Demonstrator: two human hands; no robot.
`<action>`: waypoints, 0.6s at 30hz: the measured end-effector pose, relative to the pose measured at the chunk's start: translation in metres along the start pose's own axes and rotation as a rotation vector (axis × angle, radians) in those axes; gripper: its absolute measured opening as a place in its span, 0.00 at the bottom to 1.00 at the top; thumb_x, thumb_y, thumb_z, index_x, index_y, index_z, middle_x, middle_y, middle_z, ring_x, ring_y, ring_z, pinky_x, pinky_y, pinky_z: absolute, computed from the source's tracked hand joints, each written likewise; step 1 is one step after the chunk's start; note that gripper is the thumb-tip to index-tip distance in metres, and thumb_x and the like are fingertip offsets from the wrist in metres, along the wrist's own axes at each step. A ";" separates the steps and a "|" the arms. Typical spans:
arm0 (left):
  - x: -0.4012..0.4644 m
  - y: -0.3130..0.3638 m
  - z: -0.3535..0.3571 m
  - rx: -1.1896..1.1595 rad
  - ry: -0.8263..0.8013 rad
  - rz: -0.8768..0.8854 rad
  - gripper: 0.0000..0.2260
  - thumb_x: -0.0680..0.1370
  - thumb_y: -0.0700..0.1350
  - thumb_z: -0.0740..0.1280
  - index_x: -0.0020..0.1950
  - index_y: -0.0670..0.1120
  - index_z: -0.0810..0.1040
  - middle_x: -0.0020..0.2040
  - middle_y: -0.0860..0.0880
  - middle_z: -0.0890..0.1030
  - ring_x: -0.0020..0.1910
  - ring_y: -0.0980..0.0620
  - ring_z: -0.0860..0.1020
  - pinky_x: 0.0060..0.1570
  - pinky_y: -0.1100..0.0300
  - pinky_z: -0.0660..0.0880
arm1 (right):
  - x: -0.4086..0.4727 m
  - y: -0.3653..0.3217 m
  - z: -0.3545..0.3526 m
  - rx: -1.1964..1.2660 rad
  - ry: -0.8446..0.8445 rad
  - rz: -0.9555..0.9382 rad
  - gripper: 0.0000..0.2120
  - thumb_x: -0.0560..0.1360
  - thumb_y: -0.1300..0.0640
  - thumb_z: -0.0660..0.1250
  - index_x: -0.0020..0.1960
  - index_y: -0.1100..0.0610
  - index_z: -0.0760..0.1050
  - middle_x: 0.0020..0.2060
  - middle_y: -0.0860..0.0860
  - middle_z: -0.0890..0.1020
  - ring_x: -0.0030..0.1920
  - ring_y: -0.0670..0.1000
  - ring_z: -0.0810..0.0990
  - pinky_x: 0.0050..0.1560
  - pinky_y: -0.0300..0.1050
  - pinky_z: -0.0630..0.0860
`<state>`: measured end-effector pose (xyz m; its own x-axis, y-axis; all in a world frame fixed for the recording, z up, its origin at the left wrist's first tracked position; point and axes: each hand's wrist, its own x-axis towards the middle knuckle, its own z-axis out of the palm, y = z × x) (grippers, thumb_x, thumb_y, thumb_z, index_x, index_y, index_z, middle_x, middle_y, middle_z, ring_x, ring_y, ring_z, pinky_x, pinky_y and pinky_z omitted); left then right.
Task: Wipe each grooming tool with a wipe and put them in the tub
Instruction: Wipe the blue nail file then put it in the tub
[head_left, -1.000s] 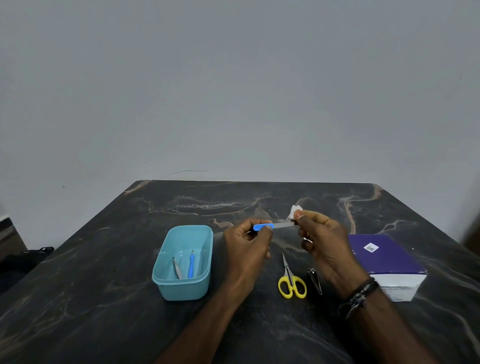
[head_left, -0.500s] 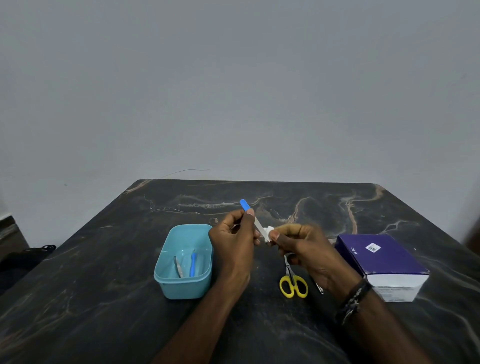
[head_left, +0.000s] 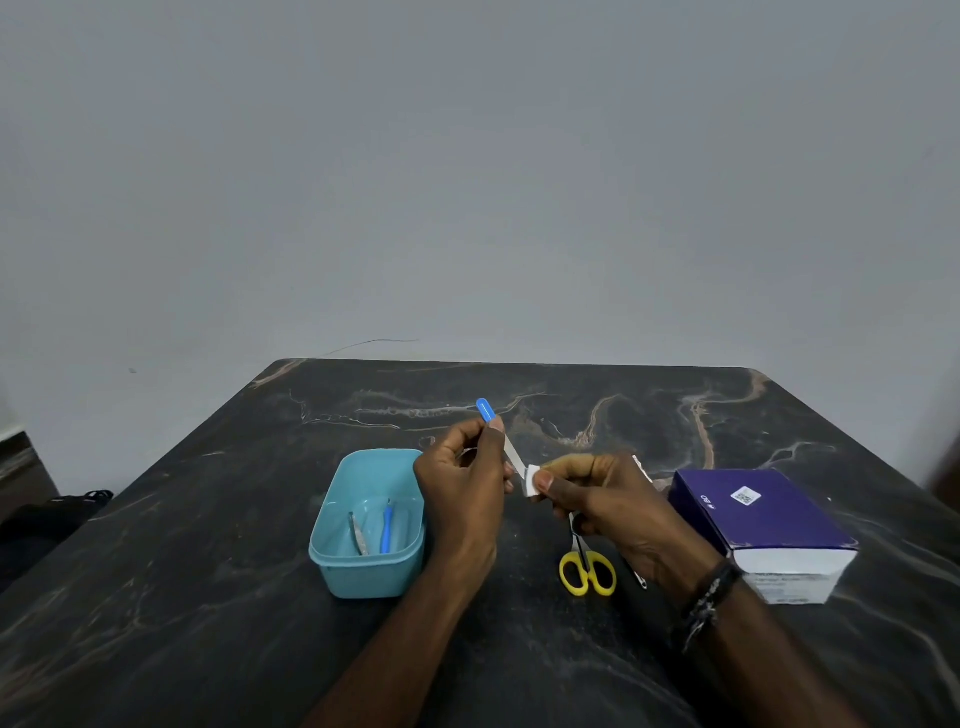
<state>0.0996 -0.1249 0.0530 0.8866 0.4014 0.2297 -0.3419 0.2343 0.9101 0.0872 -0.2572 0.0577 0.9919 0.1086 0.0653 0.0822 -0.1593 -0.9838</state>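
Left hand (head_left: 462, 488) pinches blue-handled metal nail file (head_left: 497, 434) above dark marble table (head_left: 208, 597); right hand (head_left: 597, 499) pinches small white wipe (head_left: 531, 480) around its tip. Risk: loose pinch, file drops short of turquoise plastic tub (head_left: 363, 566).

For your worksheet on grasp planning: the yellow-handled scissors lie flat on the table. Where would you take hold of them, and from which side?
Take the scissors by the yellow loops, probably from above on the near side. They lie flat on the table, loops toward the person; the blades point away and run under the right hand, which pinches the wipe.
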 end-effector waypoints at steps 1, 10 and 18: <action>0.000 -0.001 0.000 0.011 -0.006 0.000 0.06 0.76 0.39 0.69 0.39 0.45 0.81 0.25 0.47 0.76 0.25 0.53 0.73 0.26 0.59 0.73 | -0.001 0.000 0.001 -0.006 -0.002 -0.003 0.05 0.75 0.61 0.69 0.44 0.60 0.83 0.33 0.50 0.84 0.29 0.42 0.75 0.27 0.35 0.67; 0.001 -0.007 0.000 0.090 -0.006 0.034 0.07 0.74 0.42 0.72 0.38 0.52 0.82 0.27 0.50 0.79 0.27 0.54 0.74 0.29 0.57 0.73 | -0.004 -0.004 0.007 -0.095 0.006 -0.023 0.07 0.75 0.62 0.69 0.41 0.64 0.81 0.29 0.52 0.80 0.28 0.43 0.73 0.27 0.33 0.68; 0.004 -0.005 -0.001 -0.044 0.011 -0.113 0.07 0.76 0.39 0.71 0.37 0.43 0.81 0.27 0.44 0.74 0.24 0.53 0.68 0.23 0.62 0.67 | -0.005 0.003 0.019 -0.474 0.264 -0.348 0.08 0.74 0.58 0.69 0.36 0.56 0.80 0.28 0.52 0.81 0.28 0.49 0.77 0.31 0.45 0.74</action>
<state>0.1049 -0.1234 0.0491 0.9169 0.3799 0.1226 -0.2537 0.3175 0.9137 0.0806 -0.2394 0.0508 0.8847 -0.0036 0.4661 0.3775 -0.5810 -0.7211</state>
